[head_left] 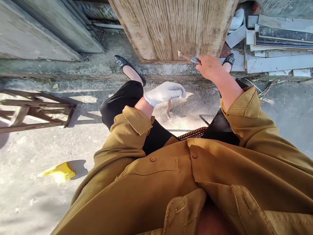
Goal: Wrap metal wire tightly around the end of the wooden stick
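Observation:
My right hand (209,67), bare, is closed round a slim tool (187,58) with wire wound about its middle. The tool's pale tip points left, over the lower edge of a worn wooden plank panel (181,29); whether it touches the wood I cannot tell. In a white knitted glove, my left hand (168,91) hovers between my knees with its fingers curled inward. Just below it shows a short light-brown stick (168,109). The glove hides whether this stick is in my grip or lies on the ground behind.
A wooden stool or rack (36,109) lies at left. Behind me on the concrete is a yellow brush-like thing (60,172). Boards (281,63) are stacked at far right, beside a white pipe elbow (237,19). Large grey slabs (49,29) lean at upper left.

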`<state>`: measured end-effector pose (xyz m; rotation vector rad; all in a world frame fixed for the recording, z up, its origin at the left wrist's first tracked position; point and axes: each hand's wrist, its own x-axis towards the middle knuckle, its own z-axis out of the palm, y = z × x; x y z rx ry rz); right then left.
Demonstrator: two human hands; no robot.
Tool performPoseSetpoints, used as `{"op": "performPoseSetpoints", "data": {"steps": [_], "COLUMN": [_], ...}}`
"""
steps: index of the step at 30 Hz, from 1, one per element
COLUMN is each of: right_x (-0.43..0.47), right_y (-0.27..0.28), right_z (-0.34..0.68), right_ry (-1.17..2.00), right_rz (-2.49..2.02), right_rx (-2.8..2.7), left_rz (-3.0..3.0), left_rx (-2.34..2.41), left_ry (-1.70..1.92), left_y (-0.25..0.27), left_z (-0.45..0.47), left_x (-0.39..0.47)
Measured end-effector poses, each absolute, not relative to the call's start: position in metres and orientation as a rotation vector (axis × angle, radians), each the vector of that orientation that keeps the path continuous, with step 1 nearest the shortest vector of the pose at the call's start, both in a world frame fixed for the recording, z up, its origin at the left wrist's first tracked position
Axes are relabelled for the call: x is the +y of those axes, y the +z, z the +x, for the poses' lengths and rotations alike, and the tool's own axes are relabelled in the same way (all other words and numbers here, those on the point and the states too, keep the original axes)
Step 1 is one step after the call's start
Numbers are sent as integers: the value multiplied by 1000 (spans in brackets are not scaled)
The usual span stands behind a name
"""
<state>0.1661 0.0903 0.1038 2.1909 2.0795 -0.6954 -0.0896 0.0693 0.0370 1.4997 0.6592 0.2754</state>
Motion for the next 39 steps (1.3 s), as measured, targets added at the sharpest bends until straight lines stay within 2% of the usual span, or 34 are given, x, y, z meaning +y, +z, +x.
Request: {"op": "performPoseSetpoints", "data": {"steps": [4,10,14,25,28,31,34,36,39], "right_x": [85,83,88,75,72,77,84,85,81], "right_y": [109,103,79,30,31,31,27,25,27], "right_z": [165,164,166,134,136,145,149,148,144], "right_ry": [-934,-1909,-2141,-1958,-1736,-1557,-1695,-1758,-1613], "right_rz": [2207,2312,2205,1912,1807,1960,2082,1999,1759], "right_rx": [2145,2013,2044,2358,2373,2426,2458,2536,2752], "left_rz": [1407,1355,1142,939,806,800,794,772,741], "left_rx": [787,1010,940,907,866,817,822,818,828], "left_ry": [509,674,940,980,982,941,916,894,860], "left_y": [34,19,17,12,16,12,3,-3,-7], "left_z": [-101,-91,-82,-62,-58,-57,-55,-53,-51], "left_x": [83,86,83,74,68,66,66,67,67]}}
